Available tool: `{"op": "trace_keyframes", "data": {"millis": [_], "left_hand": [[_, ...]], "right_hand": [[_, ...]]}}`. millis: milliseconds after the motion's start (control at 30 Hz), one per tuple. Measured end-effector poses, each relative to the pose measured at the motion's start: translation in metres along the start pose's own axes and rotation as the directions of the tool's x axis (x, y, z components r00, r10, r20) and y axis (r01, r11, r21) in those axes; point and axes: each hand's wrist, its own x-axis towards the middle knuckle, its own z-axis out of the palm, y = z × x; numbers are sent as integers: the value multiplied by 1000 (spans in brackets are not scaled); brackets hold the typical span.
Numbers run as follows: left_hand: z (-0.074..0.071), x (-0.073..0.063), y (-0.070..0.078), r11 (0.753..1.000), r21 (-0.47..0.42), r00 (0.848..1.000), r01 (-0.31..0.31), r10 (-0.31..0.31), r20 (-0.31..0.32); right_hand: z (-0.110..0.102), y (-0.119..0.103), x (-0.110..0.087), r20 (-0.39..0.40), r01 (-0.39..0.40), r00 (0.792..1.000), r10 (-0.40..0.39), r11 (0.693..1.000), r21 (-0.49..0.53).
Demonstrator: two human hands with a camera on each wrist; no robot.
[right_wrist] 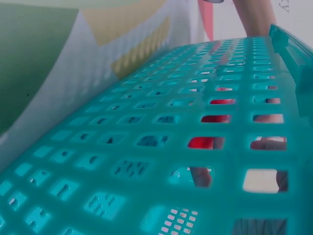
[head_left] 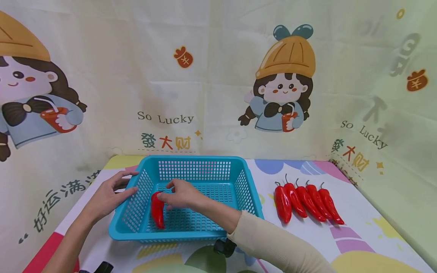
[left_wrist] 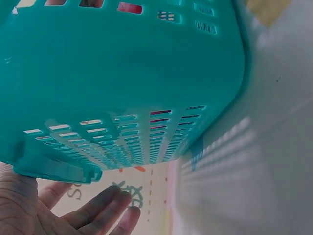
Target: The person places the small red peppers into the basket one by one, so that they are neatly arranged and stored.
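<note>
A blue-green plastic basket (head_left: 177, 236) with slotted walls stands on the table. Inside it, toward the left end, lies one glossy red chili pepper (head_left: 157, 212). My right hand (head_left: 184, 194) reaches in over the near rim; its thumb tip overlaps the pepper's upper end, while the index finger stands apart from it. Through the slots in the right wrist view, parts of the red pepper (right_wrist: 200, 142) show beside a finger. My left hand (head_left: 108, 194) rests on the basket's left rim. In the left wrist view its fingers (left_wrist: 100, 208) extend loosely outside the wall.
Several red chili peppers (head_left: 307, 201) lie in a row to the right of the basket, stems away from me. A patterned cloth covers the table (head_left: 211, 261). A printed cloth backdrop (head_left: 218, 94) hangs behind and at both sides.
</note>
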Motion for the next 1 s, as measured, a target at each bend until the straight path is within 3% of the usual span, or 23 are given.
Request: {"op": "trace_keyframes", "data": {"millis": [533, 1000], "left_hand": [[-2, 2, 1, 999, 16, 999, 31, -31, 22], [0, -1, 1, 1000, -5, 1000, 25, -25, 15]], "right_hand": [[0, 0, -2, 44, 14, 999, -16, 999, 52], [-21, -10, -13, -20, 86, 996, -85, 994, 62]]}}
